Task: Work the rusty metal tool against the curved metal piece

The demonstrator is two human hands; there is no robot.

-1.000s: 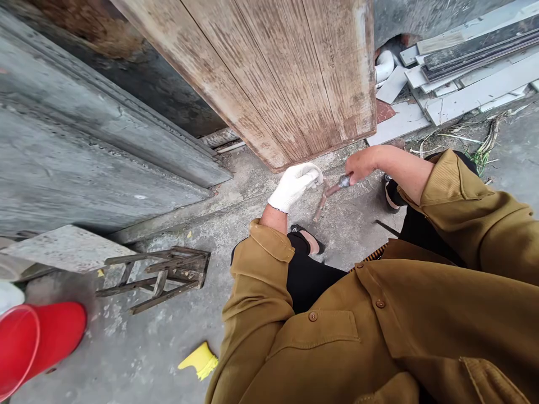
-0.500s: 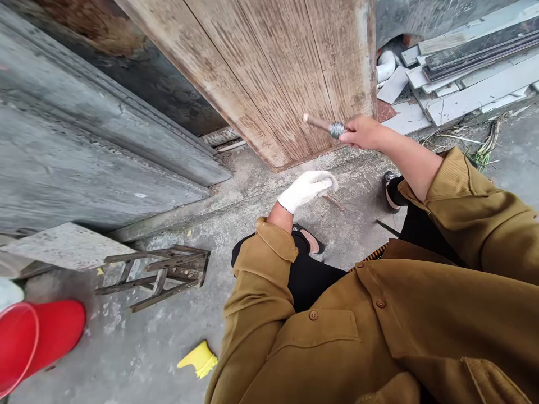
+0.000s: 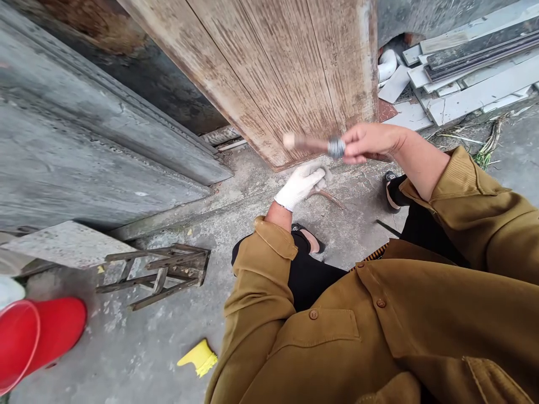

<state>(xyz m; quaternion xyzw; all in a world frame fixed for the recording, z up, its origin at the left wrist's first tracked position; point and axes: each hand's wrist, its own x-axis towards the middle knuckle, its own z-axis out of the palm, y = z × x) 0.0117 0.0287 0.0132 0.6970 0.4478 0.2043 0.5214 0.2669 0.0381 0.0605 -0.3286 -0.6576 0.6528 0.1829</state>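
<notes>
Right grip wraps wire-bound stick, gloved left grip curls around thin twig, wooden panel beyond.

Brown stick, silvery wire, red bucket

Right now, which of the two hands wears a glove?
The left hand, covered by a white glove; the right hand, holding a grey-wrapped stick, is bare.
</notes>
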